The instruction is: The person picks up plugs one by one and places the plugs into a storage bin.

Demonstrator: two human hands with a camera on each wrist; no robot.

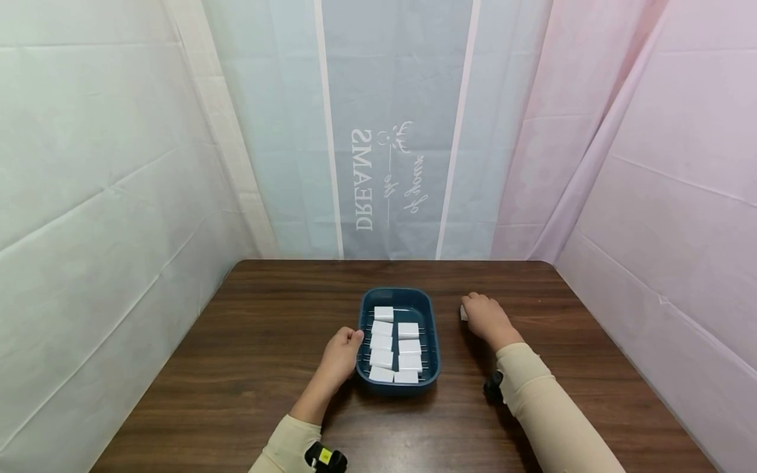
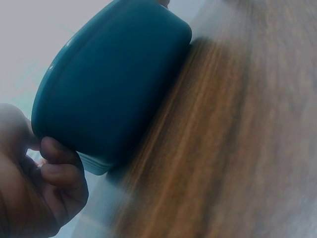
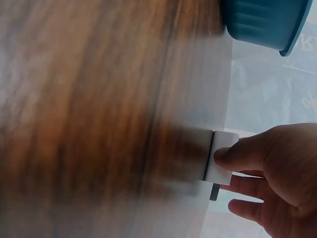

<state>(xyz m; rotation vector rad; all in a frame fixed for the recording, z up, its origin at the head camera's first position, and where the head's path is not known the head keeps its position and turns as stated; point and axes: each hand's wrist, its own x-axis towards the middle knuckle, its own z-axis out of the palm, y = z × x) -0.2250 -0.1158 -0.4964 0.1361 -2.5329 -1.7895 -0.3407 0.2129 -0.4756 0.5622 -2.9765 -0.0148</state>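
A dark blue tray [image 1: 397,388] stands on the table, holding several white plug adapters [image 1: 381,359] in two columns, their metal prongs pointing sideways. My left hand [image 1: 341,358] grips the tray's left rim, with the thumb at the edge and curled fingers against the outer wall in the left wrist view. To the right of the tray, my right hand [image 1: 489,320] pinches another white plug adapter [image 3: 218,174] between thumb and fingers, low at the tabletop. A dark prong [image 3: 214,192] sticks out from this adapter. In the head view the hand hides most of it.
The brown wooden table [image 1: 254,394] extends to both sides of the tray. Pale cloth hangs along the left and right, and a grey-blue curtain [image 1: 402,79] with lettering hangs behind the far edge. Dark wrist cameras [image 1: 325,458] sit on both sleeves.
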